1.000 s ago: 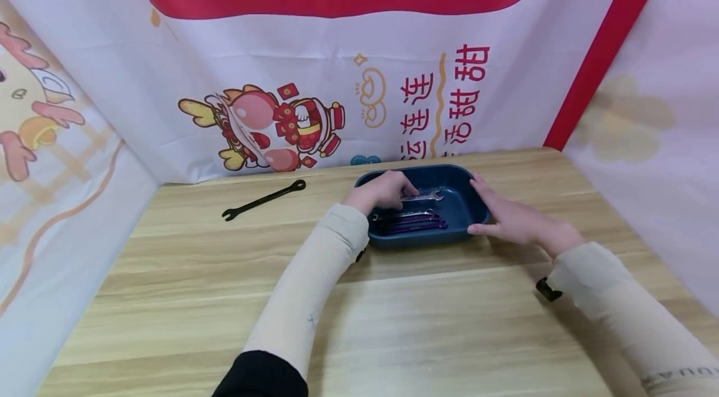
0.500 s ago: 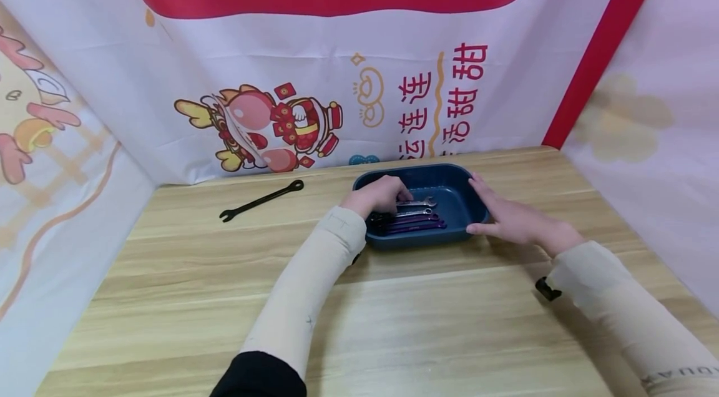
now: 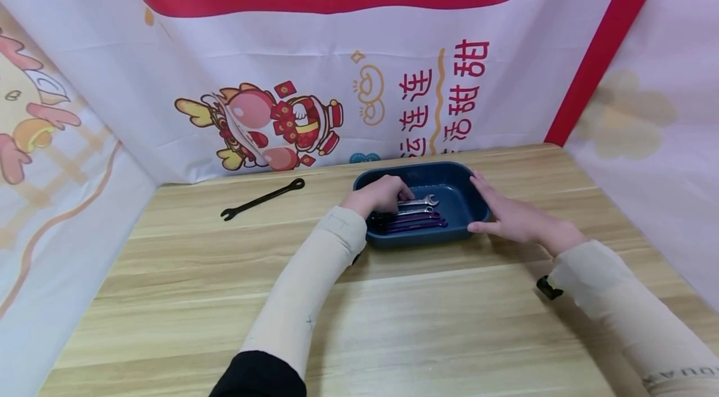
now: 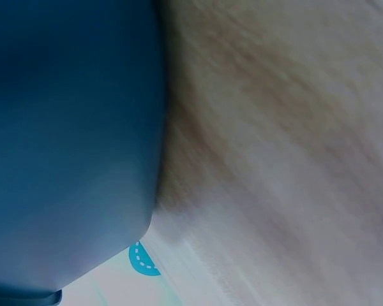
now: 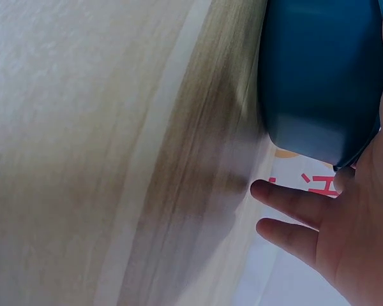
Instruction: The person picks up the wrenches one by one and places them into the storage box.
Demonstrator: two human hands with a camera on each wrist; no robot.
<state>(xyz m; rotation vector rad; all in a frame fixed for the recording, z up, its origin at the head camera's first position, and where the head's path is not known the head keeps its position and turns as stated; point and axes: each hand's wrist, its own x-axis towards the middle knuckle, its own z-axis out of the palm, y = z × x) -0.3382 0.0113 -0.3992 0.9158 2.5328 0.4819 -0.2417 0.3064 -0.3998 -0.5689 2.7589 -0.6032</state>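
In the head view, a dark blue plastic tray (image 3: 457, 206) stands near the back of the wooden table. My left hand (image 3: 382, 193) reaches into it with curled fingers and pinches a silver combination wrench (image 3: 430, 200); the hand hides the wrench's left end. Another silver wrench (image 3: 418, 211) lies just in front, with purple wrenches (image 3: 429, 224) beside it along the near wall. At the tray's right end, my right hand (image 3: 513, 219) touches the rim with its fingers and thumb spread. The right wrist view shows two straight fingers (image 5: 293, 204) below the tray's outer wall.
A black combination wrench (image 3: 262, 200) lies on the table (image 3: 224, 284) left of the tray. Printed cloth (image 3: 314, 47) hangs directly behind the table, with more cloth along both sides. In the left wrist view, the tray wall (image 4: 70, 140) fills the left part.
The left hand has brought the silver wrench toward the near side of the tray, close alongside the other wrenches. My right hand stays at the tray's right end.
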